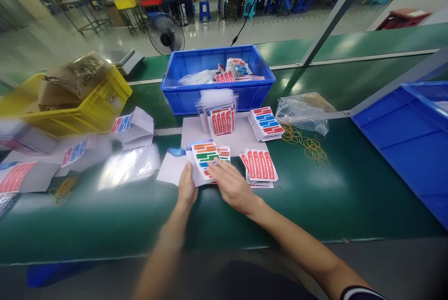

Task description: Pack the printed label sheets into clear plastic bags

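Note:
My left hand [188, 187] grips the lower left edge of a few white sheets, thumb on top. Uppermost is a sticker sheet [203, 154] with orange, green, blue and red blocks. The fingers of my right hand [234, 187] are closed at that sheet's right side, partly covering it; the thumb is hidden. Another printed sheet [224, 151] shows behind the fingers. On the left, a white sheet with a blue patch [173, 167] lies close to my left hand. A stack of red-striped sticker sheets [261, 165] is just right of my right hand.
Beyond my hands, red stickers stand in a clear holder [221, 120] before a blue bin [217, 99]. Right are a red-and-blue sheet stack [266, 122], rubber bands [311, 148] and a plastic bag [304, 108]. Left are clear sleeves [129, 164] and a yellow bin [108, 104].

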A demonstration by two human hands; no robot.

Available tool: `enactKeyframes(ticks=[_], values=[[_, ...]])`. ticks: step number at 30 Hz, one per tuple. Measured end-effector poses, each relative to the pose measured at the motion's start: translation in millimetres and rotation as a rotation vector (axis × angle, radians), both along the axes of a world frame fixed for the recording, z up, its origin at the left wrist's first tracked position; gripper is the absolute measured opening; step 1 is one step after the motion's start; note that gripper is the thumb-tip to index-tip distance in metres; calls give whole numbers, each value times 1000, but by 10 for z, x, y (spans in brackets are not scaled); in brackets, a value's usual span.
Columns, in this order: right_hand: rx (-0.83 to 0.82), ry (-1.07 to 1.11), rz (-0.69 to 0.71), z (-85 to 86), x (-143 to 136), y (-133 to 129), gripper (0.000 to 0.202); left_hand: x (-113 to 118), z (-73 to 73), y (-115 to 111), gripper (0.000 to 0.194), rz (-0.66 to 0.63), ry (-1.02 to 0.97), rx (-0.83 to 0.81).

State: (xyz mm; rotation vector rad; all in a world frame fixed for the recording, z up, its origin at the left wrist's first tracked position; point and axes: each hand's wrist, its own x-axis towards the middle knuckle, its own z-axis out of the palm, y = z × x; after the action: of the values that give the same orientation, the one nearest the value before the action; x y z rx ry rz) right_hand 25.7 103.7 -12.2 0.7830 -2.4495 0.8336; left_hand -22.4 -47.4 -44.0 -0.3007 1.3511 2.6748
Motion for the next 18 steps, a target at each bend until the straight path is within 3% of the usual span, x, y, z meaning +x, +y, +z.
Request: enactKeyframes(ticks=[3,5,7,10,12,16,18], values=[[235,-174,136,-56,7,-131,39,49,18,52,38,-102,-4,26],[260,-199,171,-16,51,-84,38,57,61,48,38,-172,-6,27],[184,-167,163,88,113,75,34,55,114,21,41,-217,-15,51],[-50,-143,49,268,201,383,29,67,168,-30,45,-210,-44,64],[-249,-255,-42,325,245,508,32,110,173,-39,47,-204,-60,22],[-717,-698,89,210,297,395,58,293,186,63,40,-372,64,-231],[-904,-787,60,110,318,261,44,398,230,119,35,-450,176,-407]])
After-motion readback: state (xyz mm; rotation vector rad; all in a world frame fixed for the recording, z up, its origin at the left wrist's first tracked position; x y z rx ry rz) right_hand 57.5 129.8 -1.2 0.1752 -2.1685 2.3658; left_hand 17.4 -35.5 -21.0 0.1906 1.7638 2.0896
